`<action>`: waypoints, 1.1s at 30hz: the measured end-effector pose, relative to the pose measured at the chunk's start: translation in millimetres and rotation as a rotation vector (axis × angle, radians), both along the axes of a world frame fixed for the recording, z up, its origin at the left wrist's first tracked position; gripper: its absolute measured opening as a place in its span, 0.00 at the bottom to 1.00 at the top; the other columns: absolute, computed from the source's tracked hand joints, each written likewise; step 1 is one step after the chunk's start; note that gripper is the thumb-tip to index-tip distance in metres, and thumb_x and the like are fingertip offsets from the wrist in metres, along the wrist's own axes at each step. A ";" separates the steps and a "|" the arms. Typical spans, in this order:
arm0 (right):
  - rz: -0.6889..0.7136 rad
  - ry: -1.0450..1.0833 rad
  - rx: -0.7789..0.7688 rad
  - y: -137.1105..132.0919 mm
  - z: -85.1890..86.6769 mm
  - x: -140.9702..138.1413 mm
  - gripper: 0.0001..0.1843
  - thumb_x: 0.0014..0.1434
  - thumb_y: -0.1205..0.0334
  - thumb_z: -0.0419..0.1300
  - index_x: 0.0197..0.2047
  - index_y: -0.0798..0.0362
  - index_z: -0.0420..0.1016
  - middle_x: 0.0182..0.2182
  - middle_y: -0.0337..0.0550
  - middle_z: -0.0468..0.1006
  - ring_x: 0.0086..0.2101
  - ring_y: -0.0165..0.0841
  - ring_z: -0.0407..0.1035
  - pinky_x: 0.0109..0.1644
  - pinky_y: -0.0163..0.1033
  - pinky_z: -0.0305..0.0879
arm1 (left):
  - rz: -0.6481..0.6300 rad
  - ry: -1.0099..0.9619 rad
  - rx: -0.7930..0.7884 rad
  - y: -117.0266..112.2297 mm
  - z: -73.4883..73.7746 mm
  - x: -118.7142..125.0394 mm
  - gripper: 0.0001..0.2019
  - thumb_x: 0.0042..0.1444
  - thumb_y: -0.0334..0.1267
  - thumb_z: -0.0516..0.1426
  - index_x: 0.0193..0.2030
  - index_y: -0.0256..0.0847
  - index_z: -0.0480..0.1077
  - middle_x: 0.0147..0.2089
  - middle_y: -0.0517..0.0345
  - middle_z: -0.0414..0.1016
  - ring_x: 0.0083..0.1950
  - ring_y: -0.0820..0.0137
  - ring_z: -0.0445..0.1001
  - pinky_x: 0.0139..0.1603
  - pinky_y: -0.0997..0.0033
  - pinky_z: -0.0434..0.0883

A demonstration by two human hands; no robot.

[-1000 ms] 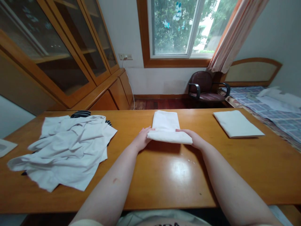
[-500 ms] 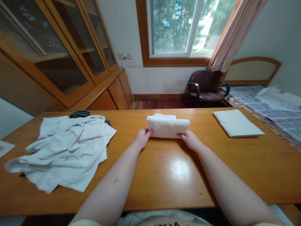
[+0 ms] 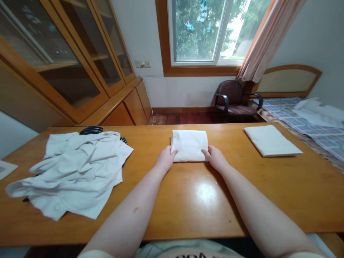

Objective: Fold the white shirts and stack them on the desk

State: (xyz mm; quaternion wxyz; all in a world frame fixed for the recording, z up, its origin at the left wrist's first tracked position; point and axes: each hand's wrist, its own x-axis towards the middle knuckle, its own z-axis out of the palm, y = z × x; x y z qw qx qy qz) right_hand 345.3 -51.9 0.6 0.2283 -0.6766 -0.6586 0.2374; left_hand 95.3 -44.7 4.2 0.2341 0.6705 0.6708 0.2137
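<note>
A folded white garment (image 3: 189,143) lies as a neat rectangle on the wooden table (image 3: 188,200), in front of me. My left hand (image 3: 166,157) grips its near left corner, thumb on top and fingers tucked at the side. At the near right corner my right hand (image 3: 215,157) pinches it the same way, the thumb pressing on the upper layer. The fingers under the cloth are partly hidden. Which sort of garment it is cannot be made out in this folded state.
A loose pile of white garments (image 3: 80,168) covers the table's left side, with black striped cloth (image 3: 91,130) showing beneath. Another folded white piece (image 3: 272,141) lies at the right. Beyond the table are a glass-door cabinet (image 3: 107,96), an armchair (image 3: 232,96) and a bed (image 3: 317,122).
The garment's raised, rolled upper part has been laid down, so it is now a flatter, narrower rectangle. Both hands have shifted slightly nearer to me and keep hold of its corners.
</note>
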 end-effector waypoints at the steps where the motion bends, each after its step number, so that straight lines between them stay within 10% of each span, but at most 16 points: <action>1: -0.005 -0.024 -0.011 0.6 0.1 -0.7 0.18 0.60 0.52 0.53 0.44 0.56 0.73 0.35 0.51 0.79 0.34 0.38 0.72 0.35 0.36 0.61 | 0.012 0.023 -0.007 -0.8 1.1 1.7 0.14 0.58 0.46 0.51 0.42 0.38 0.70 0.41 0.43 0.76 0.44 0.56 0.75 0.41 0.64 0.68; 23: -0.012 0.069 0.080 -4.7 0.5 -1.0 0.21 0.61 0.46 0.48 0.37 0.53 0.75 0.29 0.46 0.78 0.32 0.37 0.71 0.35 0.37 0.63 | 0.180 -0.578 0.040 7.8 -24.0 -2.9 0.28 0.53 0.35 0.59 0.60 0.37 0.58 0.57 0.40 0.68 0.55 0.64 0.71 0.54 0.62 0.69; 33: -0.141 0.227 0.143 0.6 -3.0 4.9 0.26 0.57 0.55 0.54 0.58 0.55 0.61 0.50 0.54 0.72 0.42 0.38 0.71 0.48 0.44 0.66 | -0.011 -0.714 -0.067 1.9 -17.8 4.2 0.26 0.50 0.25 0.55 0.58 0.35 0.62 0.55 0.45 0.72 0.52 0.66 0.73 0.52 0.65 0.71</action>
